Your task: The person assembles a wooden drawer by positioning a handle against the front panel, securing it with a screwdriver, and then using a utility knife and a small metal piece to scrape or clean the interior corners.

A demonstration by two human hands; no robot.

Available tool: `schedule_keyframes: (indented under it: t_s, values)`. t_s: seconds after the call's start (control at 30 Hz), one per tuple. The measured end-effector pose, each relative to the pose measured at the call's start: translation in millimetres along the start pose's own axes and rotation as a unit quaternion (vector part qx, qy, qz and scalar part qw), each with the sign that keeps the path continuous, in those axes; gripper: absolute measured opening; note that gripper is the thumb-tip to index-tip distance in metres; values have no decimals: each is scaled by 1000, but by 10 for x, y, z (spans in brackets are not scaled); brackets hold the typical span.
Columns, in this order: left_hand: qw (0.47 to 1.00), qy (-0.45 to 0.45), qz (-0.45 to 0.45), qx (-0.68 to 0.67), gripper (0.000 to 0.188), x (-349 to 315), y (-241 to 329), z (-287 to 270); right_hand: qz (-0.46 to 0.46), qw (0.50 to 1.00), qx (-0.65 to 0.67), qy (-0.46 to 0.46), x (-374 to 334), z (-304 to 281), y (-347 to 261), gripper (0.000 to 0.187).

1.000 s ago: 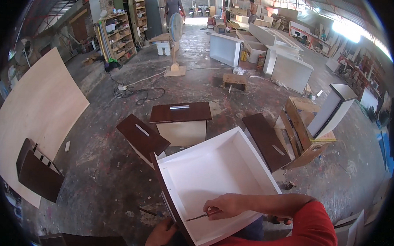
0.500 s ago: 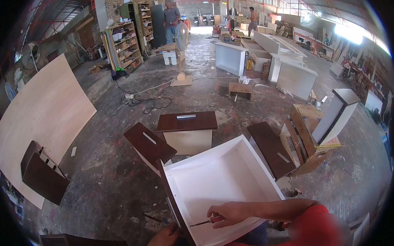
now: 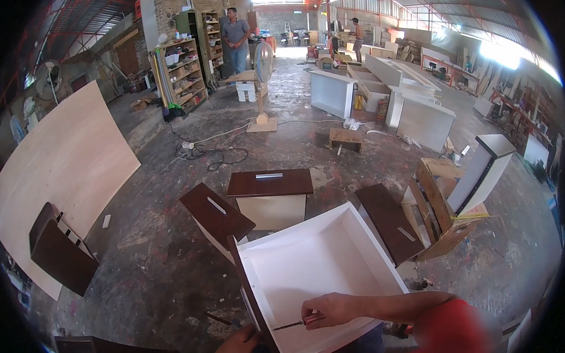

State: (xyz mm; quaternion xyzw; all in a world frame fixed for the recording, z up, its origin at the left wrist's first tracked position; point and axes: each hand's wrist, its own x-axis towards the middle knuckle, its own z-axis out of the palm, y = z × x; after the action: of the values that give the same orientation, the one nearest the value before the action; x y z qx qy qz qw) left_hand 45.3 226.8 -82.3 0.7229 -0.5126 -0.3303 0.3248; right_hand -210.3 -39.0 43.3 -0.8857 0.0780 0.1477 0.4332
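A white drawer [image 3: 317, 265] with a dark brown front panel [image 3: 260, 303] lies tilted before me, its open side up. Inside it, my right hand [image 3: 331, 311] is closed around the red handle of a screwdriver [image 3: 288, 327]. The thin shaft points left, its tip at the inner face of the front panel. Beyond that panel, low in the view, my left hand [image 3: 240, 343] rests against its outer face. Its fingers look bent, but the panel and the lower edge hide most of them, and what they grip is hidden.
Several brown-fronted drawers stand around, including one at the far side [image 3: 270, 183], one at left [image 3: 216, 211] and one at right [image 3: 390, 221]. A wooden crate [image 3: 439, 225] carries a white drawer [image 3: 482, 174]. Plywood [image 3: 65, 175] leans at left. Farther off are a fan [image 3: 263, 64] and a person [image 3: 235, 38].
The whole view has shifted slightly, so the scene sits a little lower. My right hand still holds the screwdriver at the front panel, and my left hand stays beside the panel.
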Motion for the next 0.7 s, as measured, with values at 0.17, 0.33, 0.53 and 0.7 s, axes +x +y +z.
schedule_keyframes:
  t_s: [0.17,0.33,0.53,0.7]
  values:
    - [1000,3,-9,0,39,22,185,-57,31,999,-25,22,-2,73,-3,45]
    - [999,-1,32,-25,35,17,178,-70,26,999,-21,11,-8,22,3,42]
    - [996,-32,-66,-50,36,-30,445,-166,42,998,-31,23,-14,47,-47,41]
    - [1000,-2,22,1,39,25,300,-123,17,1000,-27,3,-24,-13,0,42]
